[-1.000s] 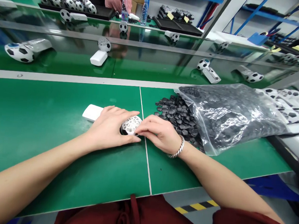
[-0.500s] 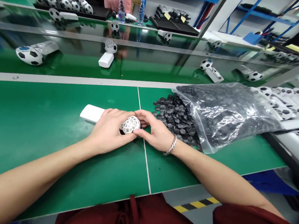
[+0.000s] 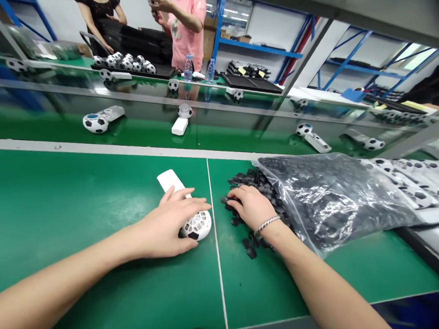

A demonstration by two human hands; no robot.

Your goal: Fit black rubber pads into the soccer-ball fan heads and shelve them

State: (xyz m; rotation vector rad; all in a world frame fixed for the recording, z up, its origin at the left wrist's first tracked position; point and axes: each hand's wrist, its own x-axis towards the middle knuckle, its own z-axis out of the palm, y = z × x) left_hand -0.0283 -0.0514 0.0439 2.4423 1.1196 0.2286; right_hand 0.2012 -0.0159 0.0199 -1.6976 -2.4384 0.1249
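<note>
My left hand (image 3: 170,223) is wrapped round a white hand fan with a ball-shaped lattice head (image 3: 197,225) and a flat white handle (image 3: 169,179), holding it down on the green table (image 3: 69,209). My right hand (image 3: 249,205) rests palm down on a loose pile of small black hexagon pieces (image 3: 258,183), its fingers curled into them. What those fingers grip is hidden. The pile spills from a clear plastic bag (image 3: 337,198).
Finished football-patterned fans lie on the far belt (image 3: 96,122), (image 3: 311,136), and more are stacked at the right (image 3: 410,173). Two people stand behind the far bench (image 3: 184,26). Blue shelving and trays fill the back. The table's front edge is close below.
My right hand left the fan head and moved right onto the black pieces. The fan turned so its handle points away. The camera tilted up, bringing the people at the back into view.
</note>
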